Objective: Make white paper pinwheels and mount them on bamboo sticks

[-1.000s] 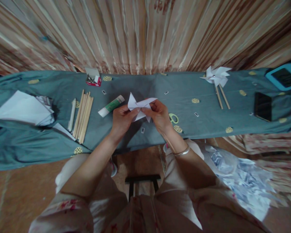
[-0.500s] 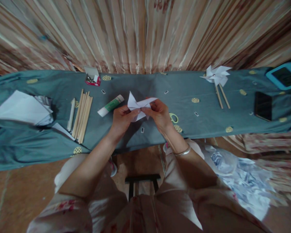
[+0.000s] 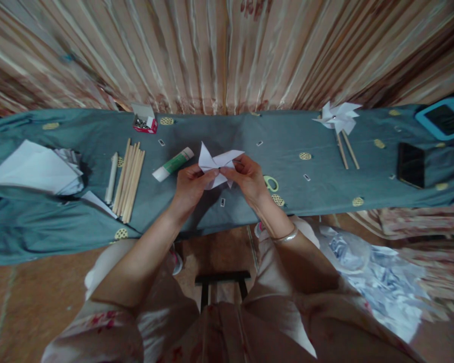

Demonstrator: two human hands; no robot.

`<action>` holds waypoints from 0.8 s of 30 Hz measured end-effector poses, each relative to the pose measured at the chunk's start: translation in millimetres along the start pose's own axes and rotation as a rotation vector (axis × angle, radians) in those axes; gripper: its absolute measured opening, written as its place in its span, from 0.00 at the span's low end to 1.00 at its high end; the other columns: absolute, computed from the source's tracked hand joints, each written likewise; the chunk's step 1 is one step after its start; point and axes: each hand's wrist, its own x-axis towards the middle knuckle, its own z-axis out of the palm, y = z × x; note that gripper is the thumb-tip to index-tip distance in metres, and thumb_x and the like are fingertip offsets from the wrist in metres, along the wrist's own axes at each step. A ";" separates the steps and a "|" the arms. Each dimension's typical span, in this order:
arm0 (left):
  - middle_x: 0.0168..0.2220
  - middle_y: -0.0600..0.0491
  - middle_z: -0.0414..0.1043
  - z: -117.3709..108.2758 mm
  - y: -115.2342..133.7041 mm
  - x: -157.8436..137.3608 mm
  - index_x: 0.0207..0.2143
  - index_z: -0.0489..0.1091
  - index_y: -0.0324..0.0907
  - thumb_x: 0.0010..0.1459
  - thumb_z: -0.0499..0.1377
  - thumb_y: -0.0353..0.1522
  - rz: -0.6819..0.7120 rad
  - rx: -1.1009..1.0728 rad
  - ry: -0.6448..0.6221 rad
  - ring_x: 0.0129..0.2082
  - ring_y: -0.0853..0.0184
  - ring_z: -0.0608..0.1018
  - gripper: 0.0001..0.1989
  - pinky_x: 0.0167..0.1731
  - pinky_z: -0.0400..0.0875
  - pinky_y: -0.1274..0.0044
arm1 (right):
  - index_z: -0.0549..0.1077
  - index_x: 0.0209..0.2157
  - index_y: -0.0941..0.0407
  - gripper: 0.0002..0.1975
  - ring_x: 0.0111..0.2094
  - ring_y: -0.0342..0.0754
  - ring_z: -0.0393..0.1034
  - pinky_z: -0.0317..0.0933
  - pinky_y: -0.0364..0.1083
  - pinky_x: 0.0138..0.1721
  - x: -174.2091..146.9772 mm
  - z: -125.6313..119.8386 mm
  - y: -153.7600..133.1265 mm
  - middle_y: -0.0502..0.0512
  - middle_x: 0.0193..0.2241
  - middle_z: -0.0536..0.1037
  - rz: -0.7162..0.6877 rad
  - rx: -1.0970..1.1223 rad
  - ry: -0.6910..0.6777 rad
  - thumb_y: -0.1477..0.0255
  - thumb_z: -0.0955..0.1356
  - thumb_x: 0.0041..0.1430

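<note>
Pleated beige and brown curtains (image 3: 196, 55) hang behind one long worktop (image 3: 287, 136), which is covered with a blue-green cloth (image 3: 245, 212) printed with yellow pineapples. Over its middle, toward the near edge, two bare hands share one white folded-paper pinwheel (image 3: 212, 162) with pointed blades and a small dark spot at its centre. Fingers of the left hand (image 3: 191, 185) are clamped on its left side, and those of the right hand (image 3: 250, 180) on its right, the two thumbs close together near the centre. Just beside the left hand lies one green-and-white glue tube (image 3: 173, 164); by the right wrist shows one yellow-green plastic loop handle (image 3: 271, 183). Toward the left end are a bundle of at least four pale wooden sticks (image 3: 129, 181), one white stick (image 3: 112, 179), one narrow white paper strip (image 3: 98, 203) and one stack of white paper (image 3: 34, 169), its sheets too many to count. One small red-and-white cardboard box (image 3: 146, 123) stands open at the far edge, holding small metal pieces. Toward the right end lie overlapping white paper blades (image 3: 340, 121) with two wooden rods (image 3: 346, 148), one black phone (image 3: 411, 165) and, at the far right corner, one light-blue-framed tablet (image 3: 426, 121).
</note>
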 end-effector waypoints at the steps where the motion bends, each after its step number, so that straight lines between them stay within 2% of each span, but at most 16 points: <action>1: 0.30 0.53 0.81 -0.1 -0.3 0.4 0.30 0.81 0.43 0.44 0.72 0.35 0.001 -0.001 0.006 0.29 0.67 0.78 0.09 0.34 0.73 0.74 | 0.72 0.31 0.52 0.24 0.32 0.46 0.76 0.71 0.47 0.37 0.0 -0.1 0.0 0.48 0.30 0.82 0.005 -0.001 -0.001 0.58 0.81 0.34; 24: 0.31 0.52 0.81 -2.9 2.5 -0.6 0.31 0.81 0.42 0.41 0.74 0.37 -0.025 -0.080 0.013 0.31 0.66 0.79 0.13 0.37 0.74 0.74 | 0.74 0.33 0.53 0.21 0.32 0.47 0.77 0.71 0.48 0.38 2.9 1.3 0.7 0.48 0.30 0.82 0.029 0.001 -0.024 0.64 0.81 0.37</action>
